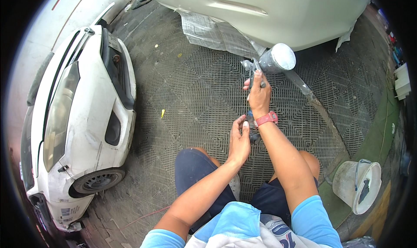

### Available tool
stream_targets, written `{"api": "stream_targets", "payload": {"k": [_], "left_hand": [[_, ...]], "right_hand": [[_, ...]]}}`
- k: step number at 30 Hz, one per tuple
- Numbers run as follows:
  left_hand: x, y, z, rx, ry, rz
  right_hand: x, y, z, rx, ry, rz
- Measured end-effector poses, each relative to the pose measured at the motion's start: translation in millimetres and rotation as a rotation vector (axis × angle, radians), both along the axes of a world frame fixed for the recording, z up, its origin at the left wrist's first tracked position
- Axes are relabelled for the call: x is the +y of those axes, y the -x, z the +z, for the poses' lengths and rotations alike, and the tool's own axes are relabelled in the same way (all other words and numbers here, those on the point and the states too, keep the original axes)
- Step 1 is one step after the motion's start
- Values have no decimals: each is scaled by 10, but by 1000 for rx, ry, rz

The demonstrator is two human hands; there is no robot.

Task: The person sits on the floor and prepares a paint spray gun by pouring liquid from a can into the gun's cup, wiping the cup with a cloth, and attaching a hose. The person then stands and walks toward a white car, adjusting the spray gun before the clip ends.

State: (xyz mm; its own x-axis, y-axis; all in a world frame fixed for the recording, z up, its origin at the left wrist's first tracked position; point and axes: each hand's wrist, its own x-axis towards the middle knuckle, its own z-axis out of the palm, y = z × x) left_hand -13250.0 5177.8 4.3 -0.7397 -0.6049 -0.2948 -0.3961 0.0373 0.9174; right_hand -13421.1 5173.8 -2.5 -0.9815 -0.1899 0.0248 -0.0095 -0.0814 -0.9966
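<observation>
In my right hand is a metal spray gun, held with the fingers wrapped round its grip. Its grey paint cup with a white lid tilts to the right, close to the lower edge of a pale car body panel. A blue and dark hose fitting shows below the grip. Just left of that fitting is my left hand, its fingers mostly stretched and its thumb raised; whether it touches the fitting is hard to see. Grey masking sheet hangs under the panel.
A white car front with a wheel fills the left side. A dirty white bucket with a handle stands at my lower right. Patterned grating covers the floor. A small yellow scrap lies on it.
</observation>
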Motion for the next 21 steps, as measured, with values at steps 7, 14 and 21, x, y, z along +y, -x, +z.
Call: {"api": "stream_targets", "payload": {"k": [7,14,21], "left_hand": [[-91,33,-165,20,-25,12],[-241,217,-415,127,-334,-60],[-297,317,-526,56,-489,-145]], "right_hand": [[87,8,-33,-6,-125,-127],[298,-99,3,9,-190,-90],[368,-231,38,17,-179,-25]]}}
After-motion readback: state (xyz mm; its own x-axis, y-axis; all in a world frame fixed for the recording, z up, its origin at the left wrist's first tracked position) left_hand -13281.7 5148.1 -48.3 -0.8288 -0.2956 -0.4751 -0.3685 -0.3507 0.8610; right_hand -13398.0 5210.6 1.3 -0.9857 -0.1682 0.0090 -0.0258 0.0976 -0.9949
